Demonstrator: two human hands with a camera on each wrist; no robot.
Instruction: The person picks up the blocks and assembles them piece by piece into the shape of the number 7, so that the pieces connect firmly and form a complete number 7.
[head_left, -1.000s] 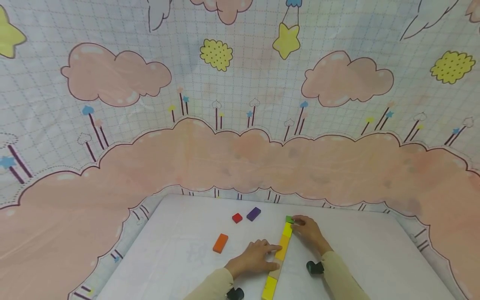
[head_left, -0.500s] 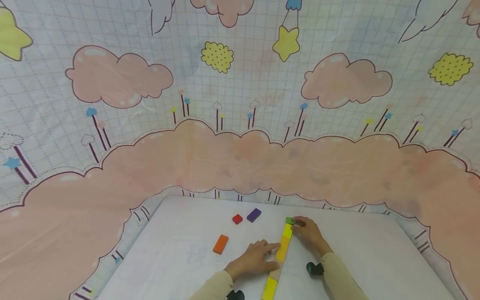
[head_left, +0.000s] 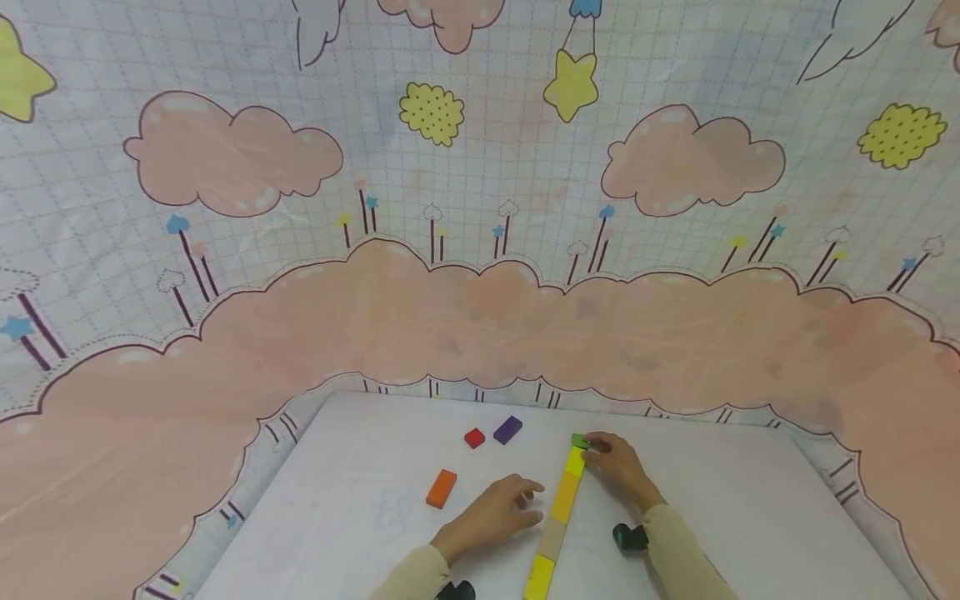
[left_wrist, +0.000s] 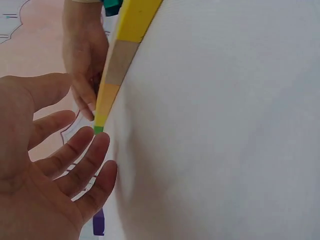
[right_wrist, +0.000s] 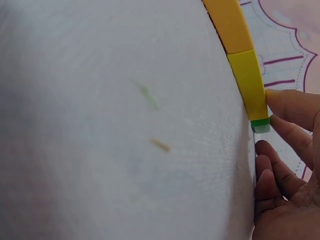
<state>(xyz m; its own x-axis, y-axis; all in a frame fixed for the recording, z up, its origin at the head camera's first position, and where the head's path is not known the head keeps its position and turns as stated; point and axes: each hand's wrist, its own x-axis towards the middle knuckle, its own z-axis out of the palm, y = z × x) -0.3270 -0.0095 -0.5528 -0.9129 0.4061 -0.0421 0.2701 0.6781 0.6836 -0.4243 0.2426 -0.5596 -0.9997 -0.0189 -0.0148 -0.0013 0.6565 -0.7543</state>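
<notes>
Left hand [head_left: 491, 512] moved off the block row [head_left: 566, 497], fingers spread, just left of it. Row runs near-to-far across table [head_left: 337, 508]; right hand [head_left: 621, 465] touches far end, pinch unclear.

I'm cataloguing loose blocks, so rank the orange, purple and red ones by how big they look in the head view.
Orange block
Purple block
Red block
Orange lies nearer the camera than purple, so its lead may be partly perspective.

Muted light, a soft shadow [left_wrist: 137, 150] beside the left hand [left_wrist: 40, 185] (left wrist view); right wrist view seemingly blurred leftward.
</notes>
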